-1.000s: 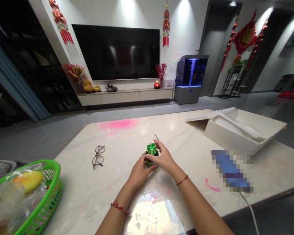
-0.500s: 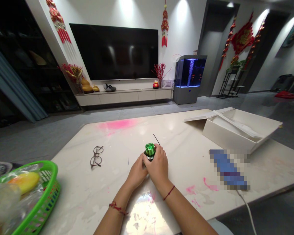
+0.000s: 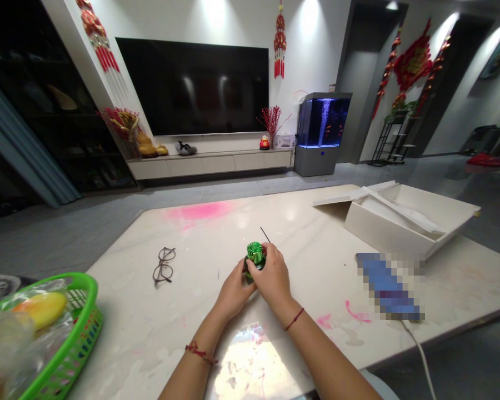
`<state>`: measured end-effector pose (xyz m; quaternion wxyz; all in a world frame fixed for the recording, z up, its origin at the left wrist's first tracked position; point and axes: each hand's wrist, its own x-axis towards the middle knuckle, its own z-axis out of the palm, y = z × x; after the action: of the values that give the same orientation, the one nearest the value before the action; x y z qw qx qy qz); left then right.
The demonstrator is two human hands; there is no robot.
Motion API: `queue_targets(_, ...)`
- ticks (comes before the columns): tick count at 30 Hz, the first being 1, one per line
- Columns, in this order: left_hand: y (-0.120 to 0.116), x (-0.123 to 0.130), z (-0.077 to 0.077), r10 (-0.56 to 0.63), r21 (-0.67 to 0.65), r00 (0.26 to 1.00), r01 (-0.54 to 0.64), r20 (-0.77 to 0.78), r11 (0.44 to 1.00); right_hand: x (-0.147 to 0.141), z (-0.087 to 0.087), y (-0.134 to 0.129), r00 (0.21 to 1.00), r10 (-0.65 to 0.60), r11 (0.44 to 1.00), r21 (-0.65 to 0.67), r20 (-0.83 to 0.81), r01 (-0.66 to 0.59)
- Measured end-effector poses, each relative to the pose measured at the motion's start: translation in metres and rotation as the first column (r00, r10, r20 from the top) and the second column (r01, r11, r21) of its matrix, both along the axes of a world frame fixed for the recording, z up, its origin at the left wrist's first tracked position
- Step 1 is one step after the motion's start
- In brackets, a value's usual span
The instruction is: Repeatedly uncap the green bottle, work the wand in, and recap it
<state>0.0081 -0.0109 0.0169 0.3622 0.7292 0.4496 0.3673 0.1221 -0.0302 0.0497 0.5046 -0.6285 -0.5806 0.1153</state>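
Observation:
A small round object with a shiny green ribbed top [image 3: 255, 253] and a dark lower part is held between both hands above the table. My left hand [image 3: 236, 289] wraps its lower left side. My right hand [image 3: 273, 272] grips it from the right, its thumb across the front. The hands touch or nearly touch below the object, and the fingers behind it are hidden. Just beyond my right hand, a thin black stick-like piece [image 3: 265, 235] points up and to the left; whether it joins the object cannot be told.
Eyeglasses [image 3: 164, 266] lie left on the marble table [image 3: 129, 311]. A green basket [image 3: 92, 294] with plastic-wrapped items stands at the near left. An open white box [image 3: 391, 233] is at the back right, with a blurred blue device [image 3: 389, 289] and its cable nearer.
My right hand has shifted slightly right and its grip has changed, with the thumb now lower across the front. The silvery band below the green top no longer shows.

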Motion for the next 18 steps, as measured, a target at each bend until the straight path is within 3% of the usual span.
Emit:
queue_targets(7,0.005,-0.003,0.000,-0.060,-0.087,0.989,0.072,0.133,0.994,0.017,0.001,0.006,0.990,0.138,0.990,-0.031,0.019,-0.138)
queue_targets(11,0.009,-0.017,0.009,-0.130,-0.308,0.933,0.238,0.335,0.921,0.031,0.002,0.014,0.954,0.300,0.952,-0.052,-0.024,-0.300)
queue_targets(15,0.012,-0.028,0.016,0.104,-0.488,0.877,0.159,0.469,0.858,0.039,0.003,0.019,0.917,0.386,0.918,-0.058,-0.103,-0.393)
queue_targets(18,0.014,-0.027,0.014,0.131,-0.491,0.872,0.136,0.471,0.861,0.041,0.004,0.021,0.901,0.412,0.904,-0.060,-0.135,-0.423)
